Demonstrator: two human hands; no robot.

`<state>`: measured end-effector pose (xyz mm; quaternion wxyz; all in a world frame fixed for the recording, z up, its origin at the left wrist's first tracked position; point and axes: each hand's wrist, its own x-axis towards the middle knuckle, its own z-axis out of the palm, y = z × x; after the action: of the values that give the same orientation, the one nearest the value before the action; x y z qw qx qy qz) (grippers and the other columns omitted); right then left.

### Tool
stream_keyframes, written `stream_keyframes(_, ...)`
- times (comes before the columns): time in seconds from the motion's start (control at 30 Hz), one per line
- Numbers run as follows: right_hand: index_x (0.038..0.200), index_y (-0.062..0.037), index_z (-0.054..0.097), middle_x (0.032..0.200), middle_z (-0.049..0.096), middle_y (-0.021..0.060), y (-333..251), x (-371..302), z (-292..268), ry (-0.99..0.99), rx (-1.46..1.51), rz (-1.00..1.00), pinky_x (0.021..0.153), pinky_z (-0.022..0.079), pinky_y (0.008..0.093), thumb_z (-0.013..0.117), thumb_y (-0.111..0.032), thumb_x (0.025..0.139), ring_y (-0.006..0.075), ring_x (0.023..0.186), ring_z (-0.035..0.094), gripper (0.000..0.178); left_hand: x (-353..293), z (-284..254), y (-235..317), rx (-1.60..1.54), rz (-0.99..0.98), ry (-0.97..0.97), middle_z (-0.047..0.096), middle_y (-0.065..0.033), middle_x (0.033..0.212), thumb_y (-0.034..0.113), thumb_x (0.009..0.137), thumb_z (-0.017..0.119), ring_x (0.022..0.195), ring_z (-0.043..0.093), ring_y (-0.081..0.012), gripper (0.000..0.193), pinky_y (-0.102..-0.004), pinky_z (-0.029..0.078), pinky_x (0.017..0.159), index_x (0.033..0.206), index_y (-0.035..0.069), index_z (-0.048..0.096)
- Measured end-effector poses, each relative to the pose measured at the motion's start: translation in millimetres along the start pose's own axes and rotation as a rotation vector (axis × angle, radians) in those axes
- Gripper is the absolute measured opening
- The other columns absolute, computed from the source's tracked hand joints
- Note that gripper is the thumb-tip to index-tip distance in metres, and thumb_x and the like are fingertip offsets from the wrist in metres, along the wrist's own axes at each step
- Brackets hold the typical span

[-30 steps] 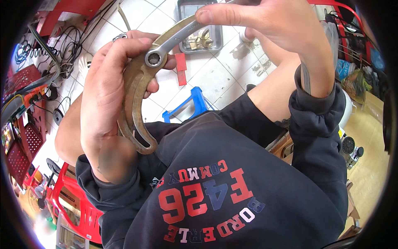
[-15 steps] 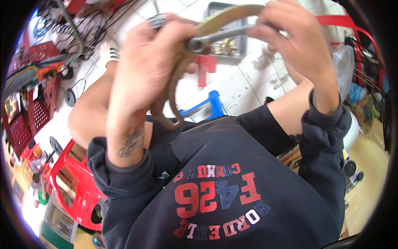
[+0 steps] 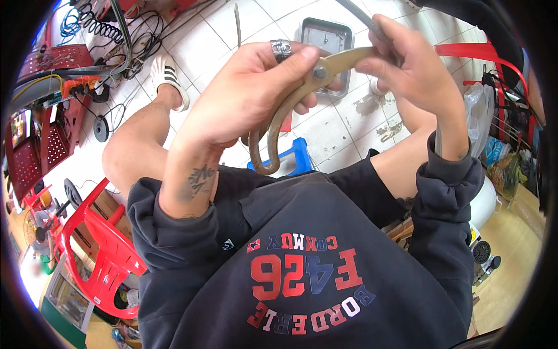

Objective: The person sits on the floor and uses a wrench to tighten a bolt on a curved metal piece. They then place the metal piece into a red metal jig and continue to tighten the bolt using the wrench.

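Here are the shears (image 3: 308, 87), up in front of the person's lap, between the two hands and above the blue stool (image 3: 301, 152). The bolt (image 3: 319, 72) sits at the pivot, so that part looks fitted; whether it is tight, nobody can tell from here. The grey wrench (image 3: 361, 14) is clear of the bolt head, its far end out of view, so no turning at this instant. Anything left to do on the far side is hidden.

Now the poses: the left hand (image 3: 256, 87) is wrapped round the shears just below the pivot, its thumb laid close beside the bolt, a looped handle (image 3: 270, 166) hanging beneath. The right hand (image 3: 415, 70) is higher and across, fingers curled round the wrench, thumb at the end of the pale blade (image 3: 351, 57), seemingly touching it. Beyond them, the tray (image 3: 314, 35) rests on the floor.
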<state>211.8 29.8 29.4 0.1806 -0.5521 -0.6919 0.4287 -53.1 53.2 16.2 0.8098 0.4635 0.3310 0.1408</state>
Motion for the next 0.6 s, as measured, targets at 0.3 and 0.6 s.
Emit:
stream_keyframes(0.3, 0.080, -0.0038, 0.051, 0.067, 0.047, 0.0037, -12, -7, -28, 0.133, -0.378, -0.003, 0.055, 0.040, 0.0296, 0.084, -0.034, 0.075, 0.0141, 0.061, 0.050, 0.045, -15, -9, 1, 0.080, -0.098, -0.185, 0.071, -0.0132, 0.106, 0.005, 0.093, 0.064, 0.089, 0.068, -0.0143, 0.034, -0.0285, 0.054, 0.079, 0.124, -0.009, 0.057)
stream_keyframes(0.6, 0.084, -0.0002, 0.055, 0.072, 0.058, 0.0166, -24, -3, -21, 0.131, -0.512, 0.039, 0.058, 0.045, 0.0381, 0.081, -0.040, 0.077, 0.0297, 0.064, 0.058, 0.048, 2, 9, -22, 0.515, -0.031, 0.151, 0.055, 0.0039, 0.068, 0.014, 0.063, 0.094, 0.062, 0.046, -0.0046, 0.039, -0.0219, 0.038, 0.056, 0.082, 0.000, 0.063)
